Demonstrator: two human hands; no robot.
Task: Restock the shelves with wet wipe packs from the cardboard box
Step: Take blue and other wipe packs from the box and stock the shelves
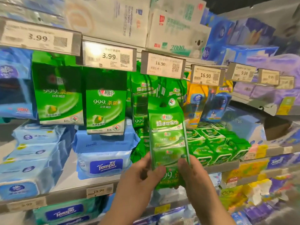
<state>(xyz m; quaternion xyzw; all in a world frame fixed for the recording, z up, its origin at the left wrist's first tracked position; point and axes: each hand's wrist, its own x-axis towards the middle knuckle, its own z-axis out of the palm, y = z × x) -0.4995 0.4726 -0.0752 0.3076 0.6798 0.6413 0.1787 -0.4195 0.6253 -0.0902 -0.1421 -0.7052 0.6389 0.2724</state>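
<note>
Green wet wipe pack (168,140), upright before the hanging rows, pinched at its lower edges by left hand (142,174) and right hand (193,174); glossy film probably slippery, soft and light, so hold low, leaving hang hole free.

Directly above the two hands, a long green hanging wipe pack (168,138) is standing upright between the left hand (142,174) and the right hand (193,172), filling the gap ahead. Beyond it, a row of green hanging packs (142,98) is crowding the pegs under the white 16.90 price tag (162,64). Left of the left hand, bare grey shelf board (71,166) is lying open between stacked pale-blue wipe packs (32,156) and a blue Tempo wipe pack (103,164). Right of the right hand, small green wipe packs (217,143) are covering the shelf.
</note>
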